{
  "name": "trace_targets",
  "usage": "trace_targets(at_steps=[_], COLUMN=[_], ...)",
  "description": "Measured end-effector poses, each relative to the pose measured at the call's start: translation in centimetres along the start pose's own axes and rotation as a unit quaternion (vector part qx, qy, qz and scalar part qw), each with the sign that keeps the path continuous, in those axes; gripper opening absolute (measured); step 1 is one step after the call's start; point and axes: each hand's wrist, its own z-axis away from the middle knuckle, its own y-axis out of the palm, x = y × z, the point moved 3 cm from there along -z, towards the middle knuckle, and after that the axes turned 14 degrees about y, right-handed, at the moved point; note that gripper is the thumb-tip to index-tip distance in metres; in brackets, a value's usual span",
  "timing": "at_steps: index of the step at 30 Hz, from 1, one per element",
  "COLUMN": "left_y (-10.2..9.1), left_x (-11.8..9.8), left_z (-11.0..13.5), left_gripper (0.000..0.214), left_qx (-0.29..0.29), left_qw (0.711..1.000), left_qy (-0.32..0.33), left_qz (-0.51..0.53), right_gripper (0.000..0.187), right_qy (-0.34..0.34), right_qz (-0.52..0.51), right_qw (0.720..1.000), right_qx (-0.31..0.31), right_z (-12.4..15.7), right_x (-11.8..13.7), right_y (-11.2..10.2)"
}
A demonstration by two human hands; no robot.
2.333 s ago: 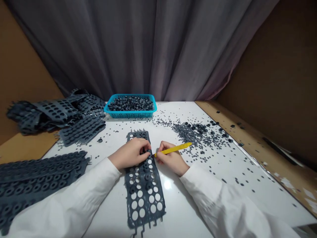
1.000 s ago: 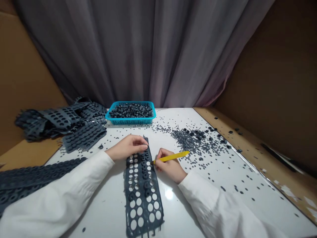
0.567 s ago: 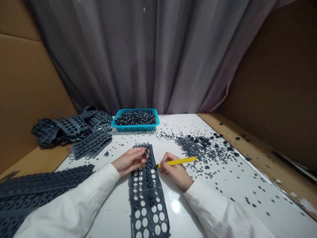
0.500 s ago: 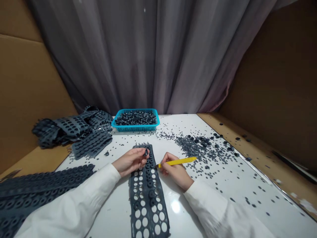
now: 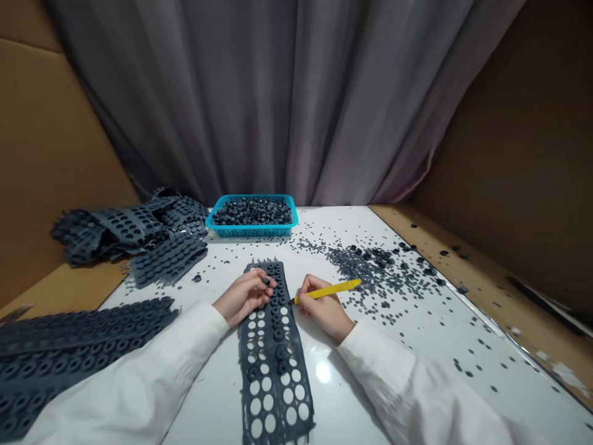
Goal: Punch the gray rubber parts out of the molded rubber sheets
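My left hand (image 5: 243, 298) is closed in a pinch on a small dark rubber piece (image 5: 267, 281), above the upper part of a long dark rubber sheet (image 5: 277, 402). Rows of round holes open the sheet's near part, while its far part still carries round plugs. Several loose rubber rings lie along its middle. Beside the sheet's right edge, my right hand (image 5: 322, 311) grips a slim yellow craft knife (image 5: 331, 289) like a pen. Its dark tip points left, close to that edge; whether it touches the sheet I cannot tell.
A blue basket (image 5: 252, 232) full of small dark pieces stands at the back. Crumpled perforated sheets (image 5: 125, 228) are heaped at the back left, and ringed sheets (image 5: 78, 352) lie at the near left. Small dark scraps (image 5: 361, 269) are scattered over the table's right side.
The whole view has shifted slightly, so the scene sits a little higher. My left hand has turned a little with the small piece in it; the right hand keeps its hold on the knife.
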Motion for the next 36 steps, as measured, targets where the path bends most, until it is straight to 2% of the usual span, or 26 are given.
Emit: trace_targets(at_steps=[5, 8, 9, 12, 16, 21, 25, 30, 32, 36], left_y=[0.6, 1.2, 1.3, 1.6, 1.7, 3.0, 3.9, 5.2, 5.6, 5.5], left_x=[-0.7, -1.3, -1.4, -1.5, -1.6, -1.4, -1.4, -1.2, -1.1, -0.7], left_z=[-0.2, -0.4, -0.5, -0.9, -1.3, -0.6, 0.0, -0.1, -0.2, -0.1], left_gripper=[0.025, 0.012, 0.009, 0.02, 0.024, 0.022, 0.01, 0.011, 0.015, 0.017], left_qx=[0.04, 0.068, 0.089, 0.153, 0.188, 0.268, 0.292, 0.335, 0.345, 0.364], left_qw=[0.991, 0.968, 0.952, 0.894, 0.83, 0.702, 0.62, 0.519, 0.49, 0.451], left_qy=[0.019, 0.036, 0.043, 0.069, 0.143, 0.219, 0.228, 0.206, 0.201, 0.223], left_qz=[-0.129, -0.24, -0.291, -0.416, -0.505, -0.622, -0.691, -0.759, -0.775, -0.784], right_gripper=[0.01, 0.01, 0.011, 0.011, 0.012, 0.012, 0.012, 0.012, 0.012, 0.012], right_qy=[0.006, 0.008, 0.008, 0.009, 0.025, 0.05, 0.038, 0.02, 0.017, 0.017], right_qz=[0.01, 0.021, 0.022, 0.025, 0.037, 0.035, 0.022, 0.026, 0.03, 0.033], right_qw=[1.0, 1.0, 1.0, 0.999, 0.999, 0.998, 0.999, 0.999, 0.999, 0.999], right_qx=[-0.006, -0.016, -0.018, -0.019, -0.009, 0.008, 0.018, 0.008, 0.005, 0.002], right_z=[0.0, 0.0, 0.0, -0.2, -0.7, -1.4, -1.3, -0.9, -0.9, -0.9], right_x=[0.2, 0.2, 0.2, 0.1, 0.2, 0.0, -0.1, 0.1, 0.1, 0.0], right_y=[0.1, 0.0, 0.0, 0.0, 0.2, 0.2, 0.2, 0.1, 0.1, 0.2])
